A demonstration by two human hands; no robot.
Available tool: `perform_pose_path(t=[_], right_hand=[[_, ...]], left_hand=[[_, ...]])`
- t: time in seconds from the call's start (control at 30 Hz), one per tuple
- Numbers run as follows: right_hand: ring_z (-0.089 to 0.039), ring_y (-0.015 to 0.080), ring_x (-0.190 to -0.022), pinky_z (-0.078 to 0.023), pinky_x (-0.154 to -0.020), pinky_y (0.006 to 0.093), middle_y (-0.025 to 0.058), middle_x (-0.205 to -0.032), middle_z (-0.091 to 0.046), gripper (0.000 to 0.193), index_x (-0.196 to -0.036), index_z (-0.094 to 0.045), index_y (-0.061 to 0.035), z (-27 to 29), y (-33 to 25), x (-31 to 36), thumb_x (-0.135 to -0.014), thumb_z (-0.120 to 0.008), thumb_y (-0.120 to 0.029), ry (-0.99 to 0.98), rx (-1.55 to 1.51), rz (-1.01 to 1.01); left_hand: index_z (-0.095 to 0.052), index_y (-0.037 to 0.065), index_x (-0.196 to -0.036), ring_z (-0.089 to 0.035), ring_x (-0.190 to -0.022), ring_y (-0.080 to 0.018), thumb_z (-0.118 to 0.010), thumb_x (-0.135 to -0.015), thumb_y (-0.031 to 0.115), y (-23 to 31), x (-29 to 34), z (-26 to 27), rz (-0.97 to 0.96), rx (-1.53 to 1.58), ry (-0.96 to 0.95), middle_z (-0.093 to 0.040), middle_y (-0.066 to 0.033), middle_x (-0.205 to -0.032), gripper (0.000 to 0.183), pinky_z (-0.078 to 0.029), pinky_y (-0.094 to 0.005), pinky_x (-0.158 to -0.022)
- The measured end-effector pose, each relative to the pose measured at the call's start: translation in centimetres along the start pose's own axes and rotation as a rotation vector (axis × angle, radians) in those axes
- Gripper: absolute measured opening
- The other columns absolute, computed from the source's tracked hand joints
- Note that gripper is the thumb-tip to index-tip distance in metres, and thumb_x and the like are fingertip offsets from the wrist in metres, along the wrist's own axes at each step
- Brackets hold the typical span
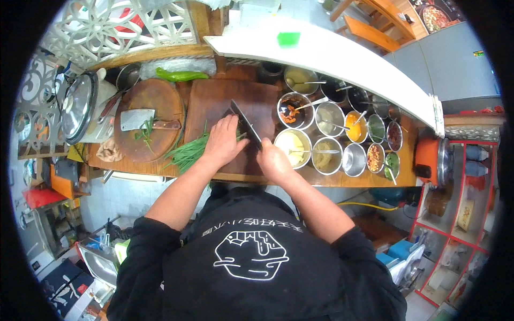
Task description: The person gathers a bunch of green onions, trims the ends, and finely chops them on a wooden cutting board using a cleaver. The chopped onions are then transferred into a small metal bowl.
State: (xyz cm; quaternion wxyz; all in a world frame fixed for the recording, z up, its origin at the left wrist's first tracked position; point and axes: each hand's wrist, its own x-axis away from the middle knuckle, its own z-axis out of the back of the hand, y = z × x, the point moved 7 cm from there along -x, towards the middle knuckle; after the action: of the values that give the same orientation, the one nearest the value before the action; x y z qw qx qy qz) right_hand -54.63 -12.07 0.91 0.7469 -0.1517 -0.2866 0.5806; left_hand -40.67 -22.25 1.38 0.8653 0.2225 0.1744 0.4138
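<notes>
My right hand [274,161] is closed round the handle of a kitchen knife [247,124], whose dark blade points up and to the left. Beside the blade, my left hand [222,140] presses down on a bunch of chives [188,154], fingers bent over it. The long green stalks trail out to the left, past the near edge of a dark rectangular cutting board [225,92]. Where blade, fingertips and stalk ends meet is partly hidden by the hand. On the left, a cleaver [136,120] rests on a round wooden chopping block [160,96] with a few green scraps [144,132].
Right of the board stand several metal bowls of seasonings, including a red sauce bowl [295,109] and a pale one [293,147], many with spoons. A long green pepper [181,75] lies behind the board. A large lidded pot [80,107] is far left, an orange-red appliance [428,160] far right.
</notes>
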Motion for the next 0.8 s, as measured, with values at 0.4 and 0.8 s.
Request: perform_pose_path(t=[0.4, 0.8], right_hand=[[-0.072, 0.0522, -0.084, -0.058, -0.076, 0.0601, 0.0323, -0.088, -0.072, 0.015, -0.103, -0.053, 0.0024, 0.9, -1.0, 0.1, -0.096, -0.060, -0.009, -0.012, 0.068, 0.002], [-0.071, 0.0540, -0.091, -0.056, -0.085, 0.0613, 0.0349, -0.091, -0.072, 0.015, -0.106, -0.054, 0.0029, -0.2, -1.0, 0.0, -0.098, -0.056, -0.009, -0.107, 0.026, -0.106]], left_hand=[[-0.068, 0.006, -0.109, -0.060, -0.109, -0.0333, -0.064, -0.090, 0.014, -1.2, 0.2, -2.8, -0.059, -0.238, 0.139, -0.065, -0.0120, -0.111, 0.021, -0.050, -0.0478, -0.093], [-0.070, 0.009, -0.104, -0.061, -0.110, -0.0304, -0.066, -0.087, 0.014, -1.4, 0.2, -3.3, -0.092, -0.280, 0.162, -0.066, -0.0077, -0.108, 0.019, -0.050, -0.0453, -0.093]])
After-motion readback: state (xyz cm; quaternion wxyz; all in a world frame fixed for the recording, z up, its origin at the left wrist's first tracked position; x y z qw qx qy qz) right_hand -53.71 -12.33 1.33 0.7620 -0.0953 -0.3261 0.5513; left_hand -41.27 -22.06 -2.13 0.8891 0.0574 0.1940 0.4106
